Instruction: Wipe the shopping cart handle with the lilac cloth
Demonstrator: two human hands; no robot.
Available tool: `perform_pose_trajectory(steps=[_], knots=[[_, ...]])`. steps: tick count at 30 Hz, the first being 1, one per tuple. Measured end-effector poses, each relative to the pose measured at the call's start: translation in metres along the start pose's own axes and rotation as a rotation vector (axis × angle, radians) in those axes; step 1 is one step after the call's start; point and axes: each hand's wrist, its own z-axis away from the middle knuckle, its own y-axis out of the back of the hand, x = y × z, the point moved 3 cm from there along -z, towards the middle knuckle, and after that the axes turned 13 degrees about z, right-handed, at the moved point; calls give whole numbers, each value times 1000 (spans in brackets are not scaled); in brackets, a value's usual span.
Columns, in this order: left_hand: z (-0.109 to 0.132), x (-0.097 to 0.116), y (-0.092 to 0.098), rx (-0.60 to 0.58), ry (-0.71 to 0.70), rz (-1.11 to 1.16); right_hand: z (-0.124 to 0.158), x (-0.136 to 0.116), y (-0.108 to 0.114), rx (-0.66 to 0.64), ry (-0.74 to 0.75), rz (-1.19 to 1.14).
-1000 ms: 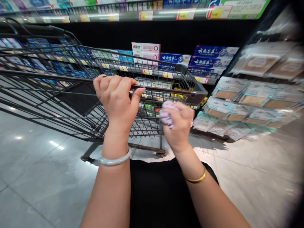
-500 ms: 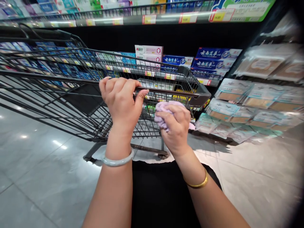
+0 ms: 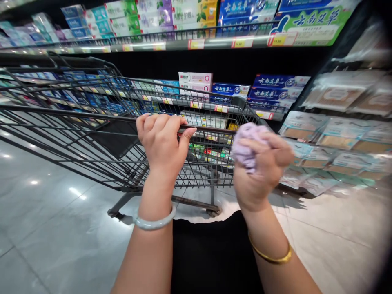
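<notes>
My left hand [image 3: 162, 143] is wrapped round the dark handle bar [image 3: 214, 131] of a black wire shopping cart [image 3: 76, 122], thumb under the bar. My right hand [image 3: 260, 171] is closed on a crumpled lilac cloth [image 3: 248, 145] and sits at the right end of the handle, over the cart's corner. A pale bangle is on my left wrist and a gold one on my right.
Store shelves [image 3: 196, 44] with toothpaste boxes [image 3: 275, 87] and price tags run behind the cart. Bagged goods [image 3: 333, 134] hang on a rack at the right. The floor [image 3: 45, 228] is glossy grey tile.
My right hand with the lilac cloth has slid from the middle of the handle to its right end and risen a little. My left hand keeps its grip.
</notes>
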Motion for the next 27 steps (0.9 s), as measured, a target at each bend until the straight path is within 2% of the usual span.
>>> perform_pose_trajectory(steps=[2,3,7,12,16,27], knots=[[0,1,1,-2,-9,-5,-5,6,3,131,-46,48],[0,1,1,0,-13,-11,-5,8,2,148,-37,70],[-2,3,4,-3,-33,-44,1,6,-9,-21,75,73],[-4,10,10,-35,-36,-57,-2,13,-5,26,37,51],[-3,19,15,-58,-32,-73,-11,18,3,-47,61,75],[9,69,17,-50,-102,-98,-19,47,26,-53,-46,97]])
